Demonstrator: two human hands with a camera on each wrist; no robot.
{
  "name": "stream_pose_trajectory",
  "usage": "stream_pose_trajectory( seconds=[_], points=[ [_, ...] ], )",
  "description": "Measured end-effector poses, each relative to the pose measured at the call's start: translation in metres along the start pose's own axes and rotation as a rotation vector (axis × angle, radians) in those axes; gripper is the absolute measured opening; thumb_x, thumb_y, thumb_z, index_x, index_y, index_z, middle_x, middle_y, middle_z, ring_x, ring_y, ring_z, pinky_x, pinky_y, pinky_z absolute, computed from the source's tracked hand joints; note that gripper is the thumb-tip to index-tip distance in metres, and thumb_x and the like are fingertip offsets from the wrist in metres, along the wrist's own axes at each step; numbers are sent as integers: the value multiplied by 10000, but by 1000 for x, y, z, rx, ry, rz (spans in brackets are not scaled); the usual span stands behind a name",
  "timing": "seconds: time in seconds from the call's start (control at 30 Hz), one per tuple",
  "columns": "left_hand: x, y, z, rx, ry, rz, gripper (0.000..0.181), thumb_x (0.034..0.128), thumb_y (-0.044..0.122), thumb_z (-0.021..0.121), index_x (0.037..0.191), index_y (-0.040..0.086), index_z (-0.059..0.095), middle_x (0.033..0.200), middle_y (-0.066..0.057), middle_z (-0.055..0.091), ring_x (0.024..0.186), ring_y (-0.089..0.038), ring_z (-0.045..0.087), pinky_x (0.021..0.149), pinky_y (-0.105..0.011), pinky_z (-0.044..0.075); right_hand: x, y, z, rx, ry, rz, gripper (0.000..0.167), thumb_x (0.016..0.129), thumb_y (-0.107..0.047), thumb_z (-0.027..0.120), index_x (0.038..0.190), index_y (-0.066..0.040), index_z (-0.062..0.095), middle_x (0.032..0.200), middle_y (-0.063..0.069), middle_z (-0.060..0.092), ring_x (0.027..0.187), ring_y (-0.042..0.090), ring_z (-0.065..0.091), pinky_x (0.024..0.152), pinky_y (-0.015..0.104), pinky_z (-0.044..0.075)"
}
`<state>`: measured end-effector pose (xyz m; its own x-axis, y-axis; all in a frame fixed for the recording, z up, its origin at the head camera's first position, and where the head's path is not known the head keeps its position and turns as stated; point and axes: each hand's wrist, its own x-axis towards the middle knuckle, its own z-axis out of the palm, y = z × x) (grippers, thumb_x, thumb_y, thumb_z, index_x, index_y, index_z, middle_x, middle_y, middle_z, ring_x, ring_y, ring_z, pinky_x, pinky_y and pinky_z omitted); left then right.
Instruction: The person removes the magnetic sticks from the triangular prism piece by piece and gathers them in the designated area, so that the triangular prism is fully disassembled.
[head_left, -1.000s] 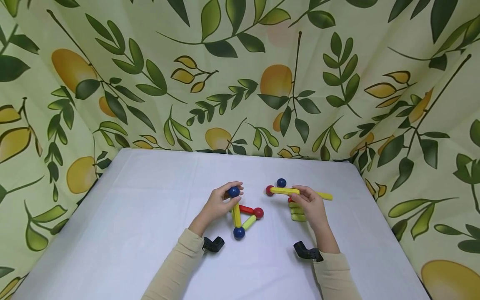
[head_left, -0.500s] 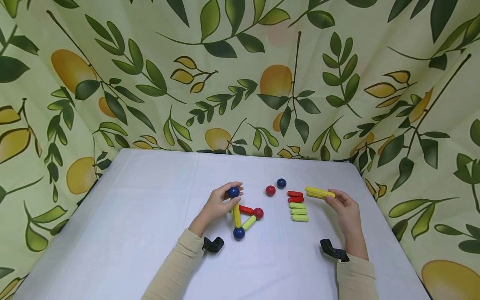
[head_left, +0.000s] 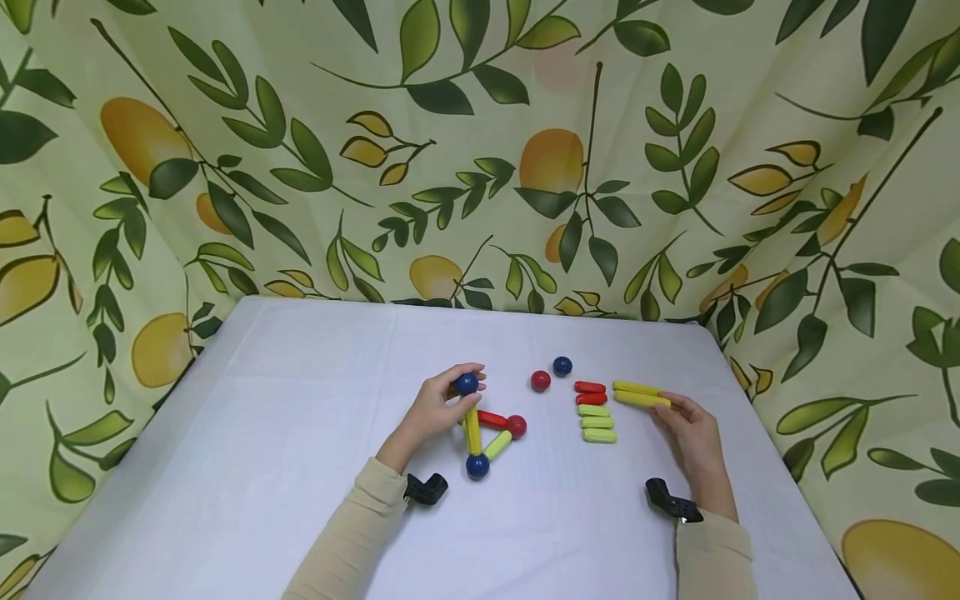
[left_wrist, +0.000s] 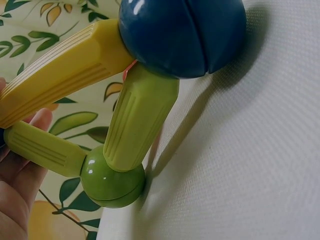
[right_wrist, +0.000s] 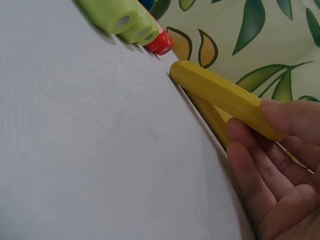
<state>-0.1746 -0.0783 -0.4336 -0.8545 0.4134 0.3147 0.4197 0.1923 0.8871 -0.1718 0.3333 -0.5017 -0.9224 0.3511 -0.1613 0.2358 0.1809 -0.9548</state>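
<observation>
In the head view my left hand [head_left: 431, 412] grips a blue ball [head_left: 467, 383] at the top of a frame of magnetic sticks and balls. A yellow stick [head_left: 472, 432] slopes from it to a lower blue ball [head_left: 477, 467]. A red stick [head_left: 491, 419] and a light green stick [head_left: 498, 444] meet at a red ball [head_left: 516, 427]. The left wrist view also shows a green ball [left_wrist: 113, 180] in the frame. My right hand [head_left: 693, 433] pinches the near end of a yellow stick [right_wrist: 225, 97], tilted beside a second yellow stick [head_left: 633, 387].
Two red sticks [head_left: 591, 393] and several light green sticks [head_left: 597, 423] lie in a column left of the yellow ones. A loose red ball [head_left: 540, 381] and blue ball [head_left: 562, 366] sit behind. A patterned curtain [head_left: 480, 167] hangs past the white table's [head_left: 300, 375] far edge.
My right hand has carried the yellow stick rightward, away from the loose red ball, then lowered it beside the other yellow stick. The left hand and the frame stay put.
</observation>
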Motion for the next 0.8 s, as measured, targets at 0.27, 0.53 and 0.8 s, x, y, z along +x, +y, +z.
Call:
stream_pose_trajectory(
  seconds=[0.27,0.53,0.8],
  points=[
    [0,0,0,-2,0,-4,377,910,7,587,1277,-45,517,1175,-225,623,1058,-308,643,968,-404,499,3,3,3,-116,43,11,459,921,-227,624,1333,-49,529,1140,-21,518,910,-57,539,766,64,505],
    [0,-1,0,-2,-5,12,392,909,0,585,1289,-55,506,1179,-279,604,1052,-331,642,964,-427,498,1,3,5,-286,96,-9,455,934,-275,598,1341,-81,535,1298,111,520,997,67,476,675,9,431],
    [0,0,0,1,4,30,422,899,-15,590,1309,-46,494,1174,-232,619,1048,-333,644,960,-452,500,-1,4,7,-462,142,-110,430,937,-231,591,1323,-47,543,1088,146,587,918,174,490,585,83,389]
  ],
)
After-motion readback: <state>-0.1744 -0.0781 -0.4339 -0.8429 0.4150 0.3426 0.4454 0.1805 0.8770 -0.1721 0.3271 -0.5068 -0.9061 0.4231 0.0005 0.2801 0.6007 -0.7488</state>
